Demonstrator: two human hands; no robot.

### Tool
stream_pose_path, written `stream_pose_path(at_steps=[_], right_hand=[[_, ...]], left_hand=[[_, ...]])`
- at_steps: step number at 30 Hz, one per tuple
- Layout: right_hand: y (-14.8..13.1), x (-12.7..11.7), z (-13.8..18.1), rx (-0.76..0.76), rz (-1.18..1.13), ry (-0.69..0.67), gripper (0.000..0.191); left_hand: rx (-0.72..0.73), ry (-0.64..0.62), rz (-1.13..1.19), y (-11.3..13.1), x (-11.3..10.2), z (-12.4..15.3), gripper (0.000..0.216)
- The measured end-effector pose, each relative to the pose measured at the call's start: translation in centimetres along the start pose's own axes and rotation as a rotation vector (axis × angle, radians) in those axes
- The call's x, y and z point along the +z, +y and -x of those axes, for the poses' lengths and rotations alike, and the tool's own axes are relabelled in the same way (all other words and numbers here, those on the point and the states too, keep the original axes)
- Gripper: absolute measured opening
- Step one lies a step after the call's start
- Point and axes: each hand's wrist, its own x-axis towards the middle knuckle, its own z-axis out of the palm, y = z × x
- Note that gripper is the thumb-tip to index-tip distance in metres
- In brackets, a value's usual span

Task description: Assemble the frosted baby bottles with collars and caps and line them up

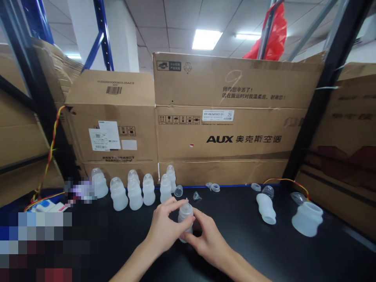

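Observation:
A translucent baby bottle (185, 211) stands upright on the black tabletop between my two hands, its nipple and ring on top and no clear cap over them. My left hand (165, 224) grips it from the left, the index finger reaching over the top beside the nipple and the thumb across the front. From the right, my right hand (208, 234) closes round the lower body with thumb and fingers. Just beyond the bottle lie a loose nipple (197, 196) and a clear cap (178, 191).
Several capped bottles (119, 194) stand at the back left. A ring (215, 187) lies at the back. To the right are an open bottle (266, 208) on its side, a wider open bottle (307, 219) and clear caps (268, 191). Cardboard (235, 156) walls the back.

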Motion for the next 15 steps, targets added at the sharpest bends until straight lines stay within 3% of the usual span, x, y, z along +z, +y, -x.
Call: stream_pose_path(at_steps=[8, 13, 15], right_hand=[[-0.7, 0.2, -0.2, 0.029, -0.041, 0.016, 0.052], [-0.4, 0.2, -0.2, 0.03, -0.073, -0.018, 0.048], [0.2, 0.0, -0.3, 0.035, -0.141, -0.056, 0.05]], left_hand=[[0.043, 0.003, 0.118, -0.3, 0.5, 0.3, 0.037], [0.006, -0.113, 0.173, -0.6, -0.3, -0.2, 0.039], [-0.024, -0.154, 0.275, -1.4, -0.5, -0.5, 0.052]])
